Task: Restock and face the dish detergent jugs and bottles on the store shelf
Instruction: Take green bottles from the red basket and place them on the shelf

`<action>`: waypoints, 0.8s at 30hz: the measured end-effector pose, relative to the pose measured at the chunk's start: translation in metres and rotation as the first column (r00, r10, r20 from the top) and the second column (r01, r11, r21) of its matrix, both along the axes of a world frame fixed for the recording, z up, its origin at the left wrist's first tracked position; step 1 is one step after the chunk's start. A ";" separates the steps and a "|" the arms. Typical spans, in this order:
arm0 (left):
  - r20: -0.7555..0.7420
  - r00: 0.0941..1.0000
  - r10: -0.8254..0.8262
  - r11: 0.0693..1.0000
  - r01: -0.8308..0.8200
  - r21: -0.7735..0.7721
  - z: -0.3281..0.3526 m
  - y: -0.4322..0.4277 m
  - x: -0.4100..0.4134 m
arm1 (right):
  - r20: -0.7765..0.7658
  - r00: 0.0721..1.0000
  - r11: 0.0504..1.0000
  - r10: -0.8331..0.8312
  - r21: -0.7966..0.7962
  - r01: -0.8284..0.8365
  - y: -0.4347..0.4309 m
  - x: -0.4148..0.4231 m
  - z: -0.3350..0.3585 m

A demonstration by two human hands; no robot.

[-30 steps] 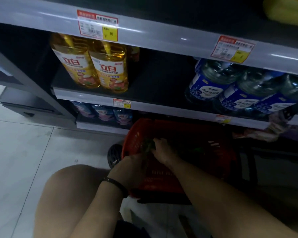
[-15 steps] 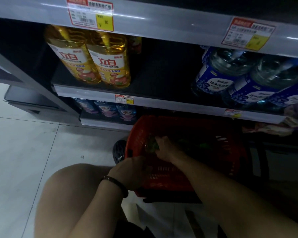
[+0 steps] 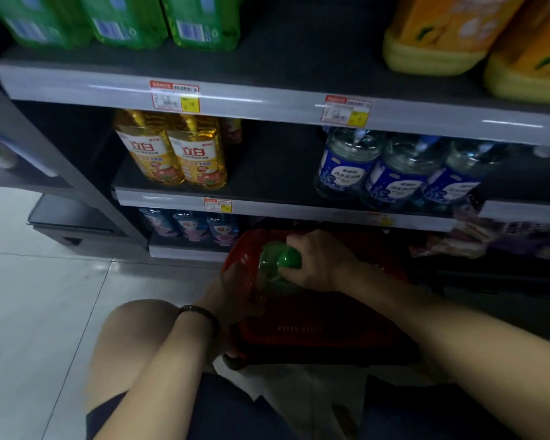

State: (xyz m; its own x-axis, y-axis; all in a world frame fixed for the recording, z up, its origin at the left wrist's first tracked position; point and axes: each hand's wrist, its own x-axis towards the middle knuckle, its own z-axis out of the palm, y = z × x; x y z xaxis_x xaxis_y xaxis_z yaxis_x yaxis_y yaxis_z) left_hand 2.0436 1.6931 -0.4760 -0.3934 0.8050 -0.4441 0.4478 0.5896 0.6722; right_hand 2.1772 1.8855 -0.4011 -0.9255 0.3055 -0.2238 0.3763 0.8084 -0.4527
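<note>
A green detergent bottle [image 3: 275,265] rises out of the red basket [image 3: 315,331] on the floor. My right hand [image 3: 321,262] is closed around its green cap and neck. My left hand [image 3: 232,296] rests against the bottle's lower left side at the basket rim; how firmly it grips is unclear. On the middle shelf stand two yellow detergent jugs [image 3: 172,150] at the left and three blue-labelled clear jugs [image 3: 394,169] at the right, with a bare gap between them.
The top shelf holds green jugs [image 3: 124,20] at the left and yellow-orange jugs [image 3: 458,33] at the right. Small blue bottles [image 3: 191,227] sit on the lowest shelf. White tiled floor [image 3: 29,312] lies to the left; my bare knee [image 3: 134,331] is beside the basket.
My right hand has lifted the green bottle up out of the basket. The view has tilted upward, bringing the top shelf with green and orange jugs into sight.
</note>
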 end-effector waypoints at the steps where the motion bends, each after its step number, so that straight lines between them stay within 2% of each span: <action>1: -0.025 1.000 0.006 0.997 -0.004 0.083 -0.007 -0.001 -0.002 | -0.043 0.999 1.000 -0.014 -0.009 0.014 -0.001 0.004 0.019; 3: 0.006 0.999 0.048 0.971 -0.048 0.235 -0.008 -0.001 0.001 | -0.095 0.995 0.999 -0.034 -0.019 0.033 -0.006 0.012 0.052; 6: 0.167 0.983 0.081 0.910 -0.141 0.389 0.047 0.004 0.017 | -0.205 0.977 0.998 -0.062 -0.014 0.061 -0.012 0.024 0.095; 11: 0.331 0.942 0.044 0.845 -0.212 0.490 0.106 0.007 0.026 | -0.272 0.961 0.998 -0.057 -0.029 0.051 -0.014 0.035 0.166; 15: 0.386 0.918 0.087 0.767 -0.309 0.562 0.150 0.006 0.039 | -0.330 0.943 0.998 -0.044 0.033 0.058 -0.012 0.034 0.217; 19: 0.401 0.900 0.172 0.682 -0.402 0.611 0.188 0.009 0.046 | -0.438 0.887 0.986 -0.148 -0.130 0.101 -0.001 0.031 0.244; 22: 0.429 0.878 0.211 0.623 -0.459 0.633 0.214 0.013 0.047 | -0.552 0.785 0.945 -0.281 -0.302 0.126 0.004 0.031 0.243; 24: 0.459 0.856 0.239 0.573 -0.506 0.645 0.230 0.018 0.044 | -0.529 0.777 0.921 -0.342 -0.354 0.164 0.009 0.032 0.233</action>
